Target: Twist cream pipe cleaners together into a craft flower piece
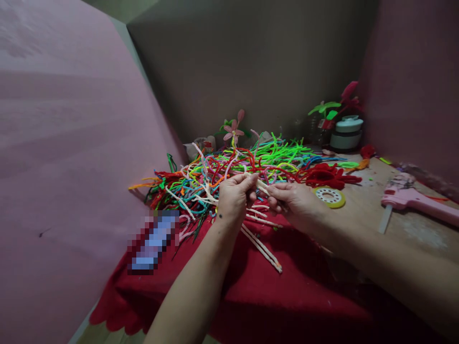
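Observation:
Thumb and fingers of my left hand (236, 193) pinch cream pipe cleaners (263, 185) above the front of the pile. My right hand (290, 198) grips the same cream stems at their right end, a short way from the left. Just beyond both hands spreads a big heap of coloured pipe cleaners (215, 167), red, green, yellow, blue and pink. More cream pipe cleaners (263, 248) lie below my hands on the red cloth (272, 291). Exactly how many stems are between my fingers is hidden.
At right lie a pink glue gun (412, 198) and a yellow tape roll (329, 197). Red pipe cleaners (326, 177) sit behind the tape. A lidded jar (346, 134) and a pink fuzzy flower (234, 131) stand at the back. Pink walls (71, 143) flank the table.

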Demonstrator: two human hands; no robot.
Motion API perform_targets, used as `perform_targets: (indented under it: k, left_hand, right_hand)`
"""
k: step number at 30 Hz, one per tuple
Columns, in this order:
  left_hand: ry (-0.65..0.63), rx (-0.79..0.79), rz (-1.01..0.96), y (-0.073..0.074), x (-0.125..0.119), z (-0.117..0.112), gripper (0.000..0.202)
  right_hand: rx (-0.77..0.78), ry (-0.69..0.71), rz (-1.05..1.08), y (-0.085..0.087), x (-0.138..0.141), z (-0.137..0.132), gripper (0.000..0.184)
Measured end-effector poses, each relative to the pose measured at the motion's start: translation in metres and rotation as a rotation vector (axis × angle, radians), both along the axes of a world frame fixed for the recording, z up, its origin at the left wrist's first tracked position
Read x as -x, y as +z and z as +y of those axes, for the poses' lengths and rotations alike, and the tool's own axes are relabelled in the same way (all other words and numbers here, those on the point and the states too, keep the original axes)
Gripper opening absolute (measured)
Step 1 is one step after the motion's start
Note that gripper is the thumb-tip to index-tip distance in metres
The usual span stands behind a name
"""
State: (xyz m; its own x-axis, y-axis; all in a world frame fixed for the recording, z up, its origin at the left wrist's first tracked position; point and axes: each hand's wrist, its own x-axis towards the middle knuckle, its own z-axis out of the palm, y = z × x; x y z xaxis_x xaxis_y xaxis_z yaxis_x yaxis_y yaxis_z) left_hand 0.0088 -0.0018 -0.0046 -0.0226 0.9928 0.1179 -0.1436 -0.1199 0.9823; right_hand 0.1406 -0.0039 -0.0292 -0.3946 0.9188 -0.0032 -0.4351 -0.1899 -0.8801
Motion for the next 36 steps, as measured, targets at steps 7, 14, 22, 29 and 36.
perform_targets:
  k: [7,14,22,29,36]
  left_hand:
    - [0.02,-0.047,-0.129,-0.001,-0.005,-0.001,0.025]
    - [-0.023,0.08,-0.21,0.003,-0.002,0.0,0.029]
    - [-0.035,0.081,-0.062,0.001,0.0,-0.001,0.032]
    - [-0.002,0.047,0.005,0.0,0.0,-0.002,0.028]
    - [0.078,-0.012,0.078,-0.002,-0.005,-0.003,0.029]
  right_hand:
    - [0.172,0.001,0.152,-0.006,0.003,0.002,0.007]
    - [0.113,0.012,0.131,-0.009,-0.001,0.007,0.005]
    - [-0.235,-0.028,-0.169,0.002,-0.003,0.0,0.023]
    - [-0.505,-0.115,-0.518,0.005,-0.002,-0.008,0.018]
    - [-0.295,-0.108,-0.666,0.011,0.001,-0.015,0.032]
